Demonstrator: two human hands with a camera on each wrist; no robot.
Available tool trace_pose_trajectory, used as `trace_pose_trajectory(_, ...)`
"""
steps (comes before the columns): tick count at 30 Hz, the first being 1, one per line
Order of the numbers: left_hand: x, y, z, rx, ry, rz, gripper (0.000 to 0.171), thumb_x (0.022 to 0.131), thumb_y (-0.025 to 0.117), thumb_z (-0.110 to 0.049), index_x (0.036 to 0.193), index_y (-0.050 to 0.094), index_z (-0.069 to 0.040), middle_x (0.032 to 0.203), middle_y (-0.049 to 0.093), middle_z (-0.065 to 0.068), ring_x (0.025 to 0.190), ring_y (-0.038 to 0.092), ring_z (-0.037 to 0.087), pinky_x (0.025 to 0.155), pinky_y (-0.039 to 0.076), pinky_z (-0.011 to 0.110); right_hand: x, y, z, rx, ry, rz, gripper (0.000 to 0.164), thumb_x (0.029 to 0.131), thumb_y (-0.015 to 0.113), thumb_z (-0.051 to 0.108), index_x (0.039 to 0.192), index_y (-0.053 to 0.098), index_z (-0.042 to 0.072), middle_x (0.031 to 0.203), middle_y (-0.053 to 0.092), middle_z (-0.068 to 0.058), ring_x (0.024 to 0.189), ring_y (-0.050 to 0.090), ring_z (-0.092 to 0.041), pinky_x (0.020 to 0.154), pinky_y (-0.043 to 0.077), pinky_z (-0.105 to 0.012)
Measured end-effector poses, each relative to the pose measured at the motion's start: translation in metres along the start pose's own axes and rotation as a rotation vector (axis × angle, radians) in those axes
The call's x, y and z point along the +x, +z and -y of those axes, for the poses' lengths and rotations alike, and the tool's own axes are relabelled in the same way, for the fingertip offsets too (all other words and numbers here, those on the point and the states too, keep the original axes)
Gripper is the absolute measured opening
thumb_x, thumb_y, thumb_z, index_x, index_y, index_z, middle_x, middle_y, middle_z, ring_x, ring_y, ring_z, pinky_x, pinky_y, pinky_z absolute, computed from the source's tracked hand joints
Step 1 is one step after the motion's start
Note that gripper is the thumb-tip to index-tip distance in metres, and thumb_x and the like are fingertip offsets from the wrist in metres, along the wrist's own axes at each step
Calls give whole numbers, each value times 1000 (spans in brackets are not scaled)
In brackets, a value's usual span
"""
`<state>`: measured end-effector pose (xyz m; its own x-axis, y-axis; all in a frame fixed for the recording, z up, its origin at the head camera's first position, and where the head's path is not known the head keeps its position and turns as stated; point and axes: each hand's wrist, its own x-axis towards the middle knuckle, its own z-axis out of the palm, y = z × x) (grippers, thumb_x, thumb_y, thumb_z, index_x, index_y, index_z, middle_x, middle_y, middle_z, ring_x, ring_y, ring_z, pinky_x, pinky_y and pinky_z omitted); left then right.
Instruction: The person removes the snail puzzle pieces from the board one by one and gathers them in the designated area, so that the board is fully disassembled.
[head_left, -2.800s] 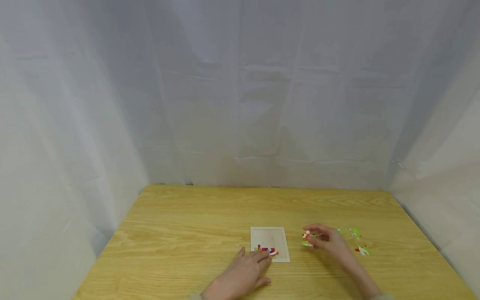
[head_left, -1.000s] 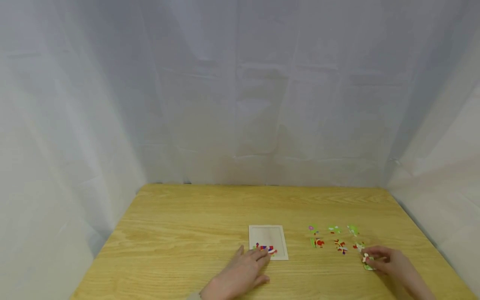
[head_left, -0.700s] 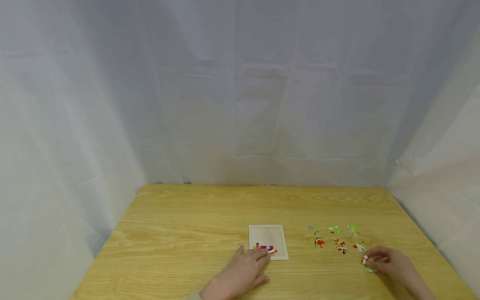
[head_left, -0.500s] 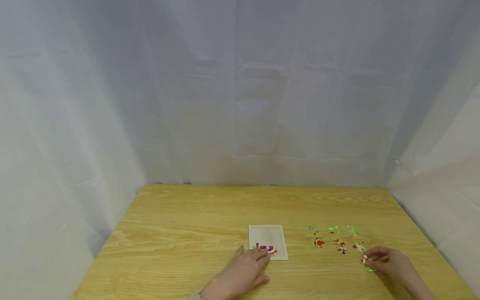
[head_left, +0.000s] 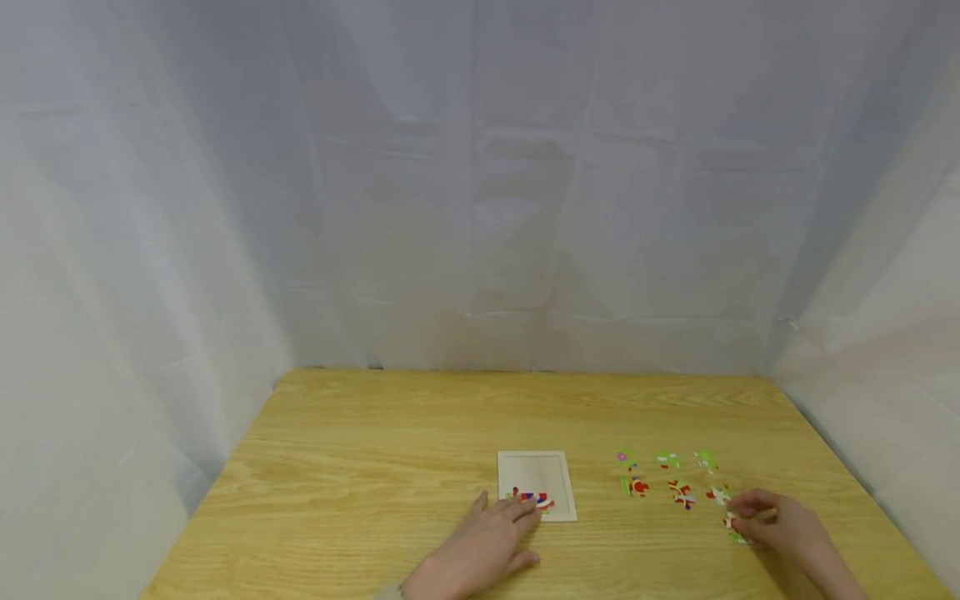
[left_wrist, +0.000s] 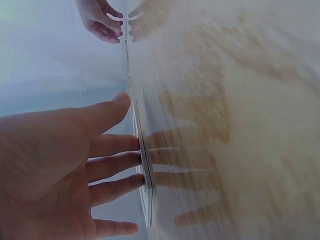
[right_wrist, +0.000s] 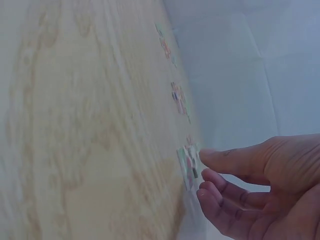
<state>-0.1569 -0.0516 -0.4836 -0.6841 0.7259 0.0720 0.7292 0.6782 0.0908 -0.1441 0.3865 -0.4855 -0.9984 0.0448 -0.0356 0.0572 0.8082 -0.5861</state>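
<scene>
A white puzzle tray (head_left: 536,467) lies mid-table, with colourful joined puzzle pieces (head_left: 534,497) in its near part. My left hand (head_left: 483,542) rests its spread, fairly straight fingers on the tray's near edge and pieces; the left wrist view shows the fingertips touching the tray (left_wrist: 142,165). To the right, my right hand (head_left: 783,529) pinches a white, red and green puzzle piece (head_left: 731,522) between thumb and fingers, low at the table. In the right wrist view this piece (right_wrist: 189,167) sits just beyond the fingertips, partly covered by them.
Several loose puzzle pieces lie in rows right of the tray, among them a green one with a pink flower (head_left: 622,457), a red one (head_left: 637,487) and a red-and-grey one (head_left: 682,495). White sheets (head_left: 480,208) enclose the wooden table (head_left: 360,467).
My right hand has carried the puzzle piece from beside the tray to the right end of the loose pieces, then lowered it slightly. The left hand has stayed on the tray.
</scene>
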Motion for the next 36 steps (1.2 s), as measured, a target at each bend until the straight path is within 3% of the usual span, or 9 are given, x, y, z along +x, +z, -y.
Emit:
trace_pose_trajectory(6,1,0,-1,0,-4,-13,52,99,58,-49,139,61,-16,147,56,-1,135,52,20,106,45,59,0,1,12,6,-8,-74,19,95,71,17,107,73,3,95,74,-6,70,66,-4,60,53,-23)
trace_pose_trajectory(14,3,0,-1,-10,-18,-22,48,98,61,-48,134,65,-17,145,58,-1,134,53,20,105,45,60,5,12,30,110,-10,-61,22,98,68,17,114,71,2,99,72,-9,62,61,-7,49,49,-26)
trace_pose_trajectory(20,4,-1,0,-3,-20,-23,48,98,60,-49,134,65,-17,144,58,-1,134,54,19,105,45,60,8,24,45,179,-82,-110,22,98,68,17,114,70,2,98,71,-10,57,58,-7,43,48,-28)
trace_pose_trajectory(27,4,0,0,-11,-30,-22,48,99,59,-50,134,64,-17,143,59,-1,134,53,18,105,45,59,18,36,62,267,-133,-100,21,98,68,13,114,70,0,104,71,-17,77,70,-13,64,60,-27)
trace_pose_trajectory(36,3,0,0,-13,-26,-33,46,98,59,-50,130,65,-17,143,59,-1,133,53,18,105,46,58,27,53,83,419,-127,14,31,101,65,20,122,67,-2,115,69,-20,89,71,-21,72,61,-30)
